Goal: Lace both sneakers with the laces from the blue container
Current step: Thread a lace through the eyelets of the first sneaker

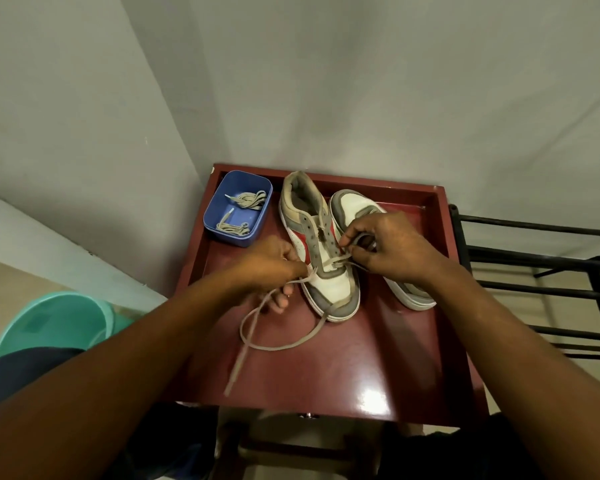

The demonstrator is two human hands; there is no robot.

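Desk [378, 358]: dark red, glossy, with a raised lip along the far and side edges. It stands in a corner of grey walls. A teal bucket [56, 323] is on the floor off the left edge, and a black metal rack [541, 265] stands off the right edge.

First sneaker [333, 285]: white, grey and red, in the middle of the desk, heel toward the far edge and toe toward the near edge. The lowest eyelets carry a lace; the upper eyelets are bare.

Second sneaker [352, 206]: same colours, just beside the first on its right, turned the other way with its toe toward the far edge. The right hand covers its middle; whether it is laced cannot be told.

Blue container [238, 239]: far left corner of the desk, open top, near the first sneaker's heel but apart from it.

Left hand [271, 261]: at the first sneaker's left side, fingers curled, pinching the lace.

Right hand [392, 247]: over the gap between the two sneakers, thumb and fingertips pinching the lace at the right row of eyelets. The hands are apart, one on each side of the first sneaker.

Lace [281, 346]: beige and flat. It crosses the first sneaker's vamp; the slack loops over the desk in front of the toe, and one end trails toward the near left corner.

Spare laces [248, 199]: two beige bundles inside the blue container.
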